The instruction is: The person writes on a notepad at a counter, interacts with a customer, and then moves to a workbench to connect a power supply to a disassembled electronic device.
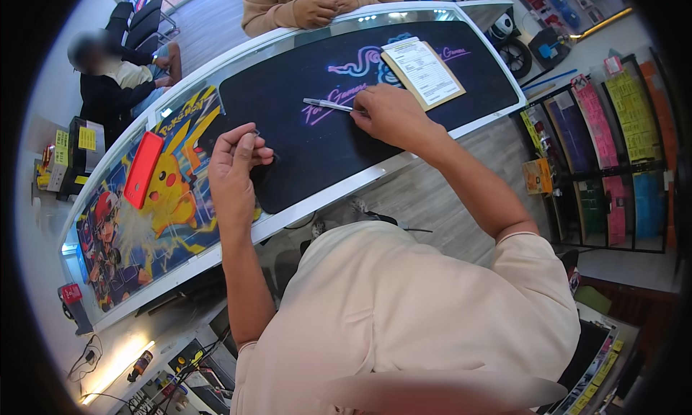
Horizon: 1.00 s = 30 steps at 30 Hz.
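My right hand (398, 117) is over the dark mat (303, 155) on the counter, its fingers closed at the near end of a slim pale pen (328, 104). The pen points left from the fingertips, low over the mat; whether it touches the mat I cannot tell. My left hand (234, 159) is raised at the mat's left edge, fingers curled toward the thumb. Small dark bits show at its fingertips, too small to name. Right of the pen lies a clipboard (455, 91) with a printed form (430, 73) on it.
A red phone case (144, 170) lies on the cartoon-printed mat (180, 199) at left. Across the counter, a person's clasped hands (326, 10) rest at the far edge. Another person (119, 76) sits at far left. Racks of colourful packets (605, 148) stand at right.
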### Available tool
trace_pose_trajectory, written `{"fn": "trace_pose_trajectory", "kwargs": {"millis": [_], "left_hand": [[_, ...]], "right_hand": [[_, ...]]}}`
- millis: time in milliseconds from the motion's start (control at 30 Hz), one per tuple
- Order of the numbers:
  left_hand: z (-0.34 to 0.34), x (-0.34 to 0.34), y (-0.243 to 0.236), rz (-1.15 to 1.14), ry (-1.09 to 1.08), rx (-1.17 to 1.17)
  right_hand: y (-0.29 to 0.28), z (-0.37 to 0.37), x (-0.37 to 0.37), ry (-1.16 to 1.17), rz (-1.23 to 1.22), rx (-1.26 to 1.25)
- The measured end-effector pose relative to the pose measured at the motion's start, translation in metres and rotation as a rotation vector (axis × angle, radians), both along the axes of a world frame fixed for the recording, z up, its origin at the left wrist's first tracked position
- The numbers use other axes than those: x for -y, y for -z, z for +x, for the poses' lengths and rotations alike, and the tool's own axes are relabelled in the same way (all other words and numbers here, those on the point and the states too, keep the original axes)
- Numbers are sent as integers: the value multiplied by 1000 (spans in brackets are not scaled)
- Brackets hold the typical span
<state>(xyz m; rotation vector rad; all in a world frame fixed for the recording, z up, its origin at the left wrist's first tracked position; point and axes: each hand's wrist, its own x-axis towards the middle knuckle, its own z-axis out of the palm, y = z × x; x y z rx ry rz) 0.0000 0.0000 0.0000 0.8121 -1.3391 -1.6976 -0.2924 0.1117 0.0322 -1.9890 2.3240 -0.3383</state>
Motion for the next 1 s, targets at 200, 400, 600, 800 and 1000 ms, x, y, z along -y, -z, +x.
{"fn": "trace_pose_trajectory", "kwargs": {"millis": [200, 400, 600, 800, 1000], "left_hand": [[-82, -38, -17, -80, 174, 67], [-200, -72, -29, -767, 485, 406], [-265, -55, -15, -762, 492, 629], [-267, -51, 3, -732, 464, 604], [-265, -46, 7, -649, 462, 538]], "right_hand": [[-39, -136, -11, 112, -256, 797], [-2, -230, 34, 70, -112, 1095], [31, -243, 60, -222, 36, 817], [41, -242, 51, -244, -91, 853], [39, -241, 47, -233, -98, 805]]}}
